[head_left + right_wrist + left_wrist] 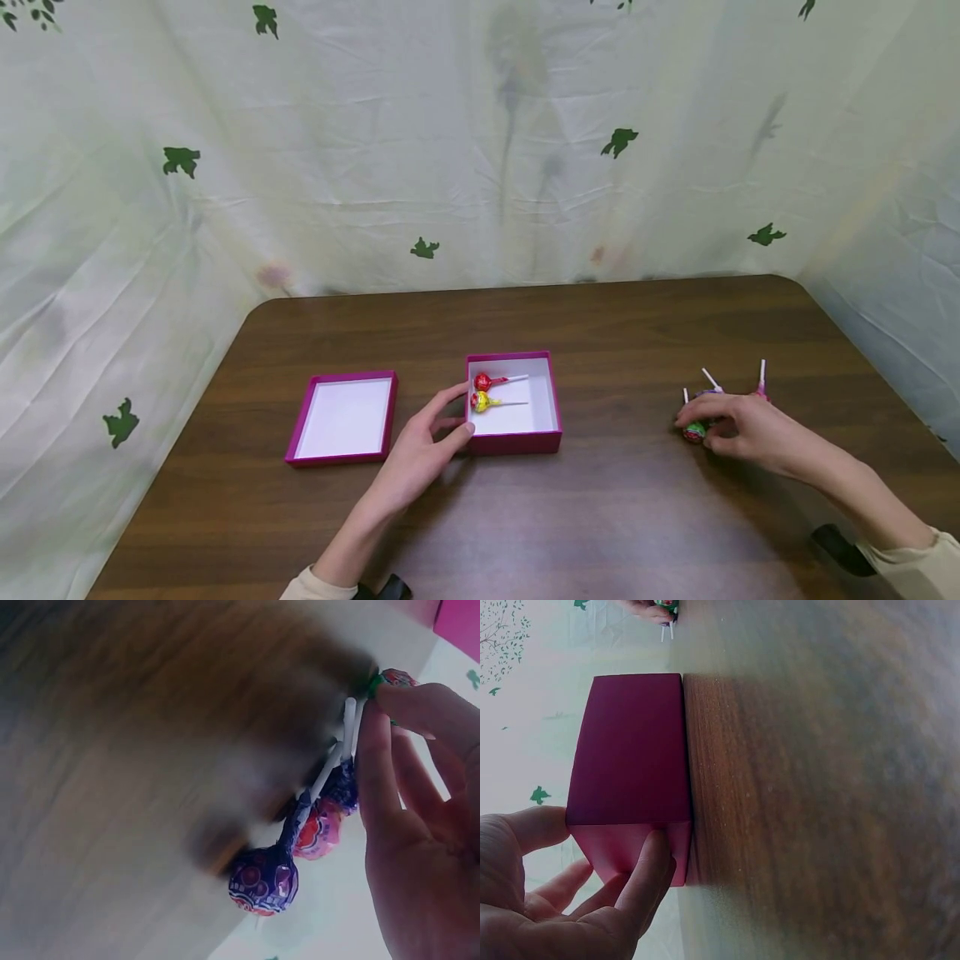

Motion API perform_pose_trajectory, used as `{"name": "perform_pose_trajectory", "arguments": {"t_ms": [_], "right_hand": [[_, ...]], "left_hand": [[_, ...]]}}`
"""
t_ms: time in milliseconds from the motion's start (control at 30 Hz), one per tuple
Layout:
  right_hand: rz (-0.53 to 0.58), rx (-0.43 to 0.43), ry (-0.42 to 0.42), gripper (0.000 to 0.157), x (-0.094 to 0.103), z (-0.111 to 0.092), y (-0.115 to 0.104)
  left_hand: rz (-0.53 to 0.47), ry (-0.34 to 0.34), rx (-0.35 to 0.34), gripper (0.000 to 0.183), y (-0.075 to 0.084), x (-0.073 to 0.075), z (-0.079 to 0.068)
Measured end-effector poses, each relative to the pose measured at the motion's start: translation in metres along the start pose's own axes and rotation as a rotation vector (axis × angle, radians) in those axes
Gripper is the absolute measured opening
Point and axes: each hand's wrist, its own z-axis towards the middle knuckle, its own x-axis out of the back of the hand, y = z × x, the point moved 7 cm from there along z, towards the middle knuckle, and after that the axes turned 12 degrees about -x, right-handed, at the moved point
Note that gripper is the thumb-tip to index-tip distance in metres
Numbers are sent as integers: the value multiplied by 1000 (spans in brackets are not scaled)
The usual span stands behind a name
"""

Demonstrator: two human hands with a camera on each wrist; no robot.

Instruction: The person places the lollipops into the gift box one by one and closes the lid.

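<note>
Purple-red box (516, 443) with a white inside stands open-topped at the middle of the table. In it lie a red lollipop (483, 382) and a yellow lollipop (482, 402). My left hand (422, 454) touches the box's left side with fairly straight fingers, also seen along its wall in the left wrist view. Far to the right, my right hand (757, 429) pinches a green lollipop (391, 678) between thumb and forefinger, low over the table. Beside that hand lie a purple lollipop (262, 881) and a pink lollipop (319, 831), partly hidden in the head view.
The box's lid (341, 419), white inside facing up, lies left of the left hand. All stands on a dark brown wooden table (615, 517). A pale curtain (450, 150) with green leaf shapes hangs behind and at the sides.
</note>
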Motion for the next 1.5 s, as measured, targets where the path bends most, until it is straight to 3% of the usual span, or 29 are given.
{"name": "perform_pose_trajectory", "arguments": {"t_ms": [400,533,833,1500], "right_hand": [[-155,-132,101,40,1,6,-3],[-175,-123,130,37,1,10,-8],[-98,-96,195,32,2,17,-19],[83,-138,303,30,-9,38,-48]], "left_hand": [[-20,8,-3,55,1,0,-1],[-31,15,3,56,1,0,-1],[-7,4,8,54,-1,0,-1],[-7,-4,6,56,-1,0,-1]]}}
